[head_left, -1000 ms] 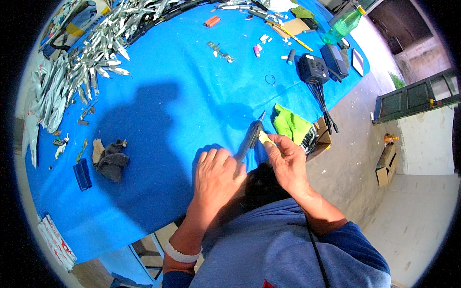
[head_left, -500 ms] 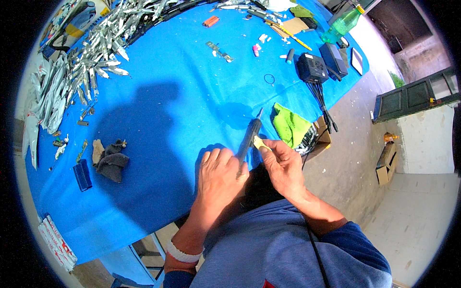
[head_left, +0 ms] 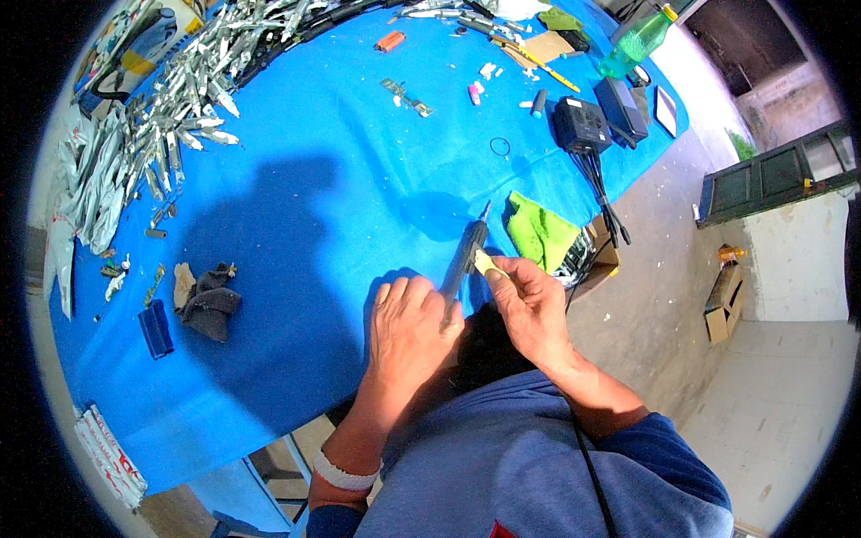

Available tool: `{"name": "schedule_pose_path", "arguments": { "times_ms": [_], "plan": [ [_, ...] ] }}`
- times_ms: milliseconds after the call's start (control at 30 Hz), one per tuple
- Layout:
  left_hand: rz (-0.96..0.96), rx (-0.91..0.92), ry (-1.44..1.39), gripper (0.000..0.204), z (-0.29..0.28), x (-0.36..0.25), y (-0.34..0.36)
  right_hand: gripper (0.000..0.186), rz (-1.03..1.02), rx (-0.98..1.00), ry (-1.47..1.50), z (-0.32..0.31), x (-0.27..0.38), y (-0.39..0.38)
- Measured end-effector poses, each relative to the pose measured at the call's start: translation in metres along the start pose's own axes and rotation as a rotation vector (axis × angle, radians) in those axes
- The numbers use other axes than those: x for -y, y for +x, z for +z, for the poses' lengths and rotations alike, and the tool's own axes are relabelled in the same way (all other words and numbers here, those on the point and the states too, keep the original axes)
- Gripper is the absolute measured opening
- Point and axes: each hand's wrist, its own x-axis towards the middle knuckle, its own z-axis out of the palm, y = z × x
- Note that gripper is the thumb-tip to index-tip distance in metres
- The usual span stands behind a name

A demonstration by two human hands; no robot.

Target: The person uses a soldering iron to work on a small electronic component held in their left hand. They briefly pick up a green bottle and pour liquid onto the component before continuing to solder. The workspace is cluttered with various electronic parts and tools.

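My left hand (head_left: 414, 330) is closed around a dark pen-shaped tool (head_left: 470, 248) with a thin metal tip, which points up and away from me over the blue cloth. Between thumb and fingertips, my right hand (head_left: 531, 309) pinches a small pale yellow piece (head_left: 486, 263), possibly cloth or sponge, held against or right beside the tool's side. Whether the two touch is hard to tell. Just beyond my right hand lies a bright green cloth (head_left: 541, 231). The lower end of the tool is hidden in my left fist.
Silvery packets (head_left: 193, 99) are heaped at the far left. A black power box (head_left: 581, 125) with cables stands at the right, near a green bottle (head_left: 639, 43). A grey cloth (head_left: 212, 305) and a blue block (head_left: 155, 330) lie left. An orange lighter (head_left: 390, 41) lies at the back.
Hands, tool and yellow piece stay in nearly the same place. The yellow piece is tilted slightly differently at the tool's side, and the whole view has shifted a little.
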Motion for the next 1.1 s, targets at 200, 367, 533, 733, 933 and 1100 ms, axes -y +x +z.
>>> {"name": "schedule_pose_path", "arguments": {
  "times_ms": [200, 367, 533, 733, 933, 1100],
  "plan": [
    [-0.008, 0.001, 0.007, 0.026, 0.000, 0.000, 0.000, 0.021, -0.001, -0.061, -0.029, 0.000, -0.003, 0.009],
    [-0.012, 0.004, 0.002, 0.026, 0.001, -0.001, 0.000, 0.022, -0.030, -0.056, -0.033, 0.002, -0.008, 0.005],
    [-0.014, 0.007, -0.003, 0.026, 0.000, -0.001, 0.000, 0.022, -0.028, -0.036, -0.032, -0.001, -0.006, 0.005],
    [-0.013, 0.004, -0.012, 0.027, 0.000, 0.000, 0.000, 0.022, -0.051, -0.044, -0.060, -0.003, -0.005, 0.006],
    [-0.015, -0.008, 0.011, 0.026, 0.002, 0.001, -0.001, 0.021, -0.063, -0.068, -0.049, -0.004, -0.009, 0.007],
    [-0.011, 0.000, 0.010, 0.026, 0.001, 0.000, 0.000, 0.022, -0.070, -0.067, -0.091, -0.004, -0.011, 0.010]
  ]
}}
